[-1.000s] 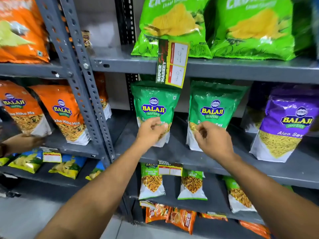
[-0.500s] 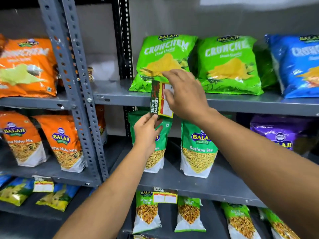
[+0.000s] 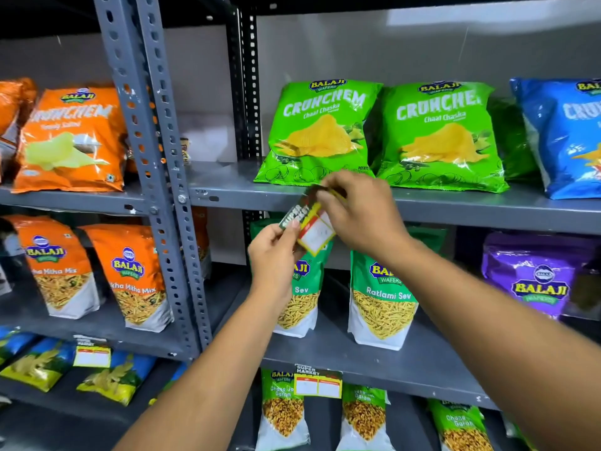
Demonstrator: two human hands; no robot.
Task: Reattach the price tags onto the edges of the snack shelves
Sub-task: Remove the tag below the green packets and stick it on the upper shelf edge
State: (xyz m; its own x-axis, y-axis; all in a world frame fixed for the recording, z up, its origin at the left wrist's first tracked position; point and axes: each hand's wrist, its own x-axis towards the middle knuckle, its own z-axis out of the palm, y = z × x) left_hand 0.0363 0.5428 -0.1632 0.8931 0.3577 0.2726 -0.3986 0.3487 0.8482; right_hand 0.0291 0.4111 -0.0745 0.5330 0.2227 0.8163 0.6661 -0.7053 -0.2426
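At shelf edge (image 3: 455,209), below the green chip bags (image 3: 320,131): one price tag (image 3: 309,227), tilted, off level. Left hand (image 3: 276,255) pinches the tag's lower dark end between thumb and fingers, likely to steady it. Right hand (image 3: 357,213) closes fingertips on the upper end at the shelf lip, apparently to seat it there. Tag lies between both grips, touching each, in front of a green sev pouch (image 3: 299,294). Two tags (image 3: 318,384) and (image 3: 92,356) hang on lower shelves. Attachment not yet complete, by appearance.
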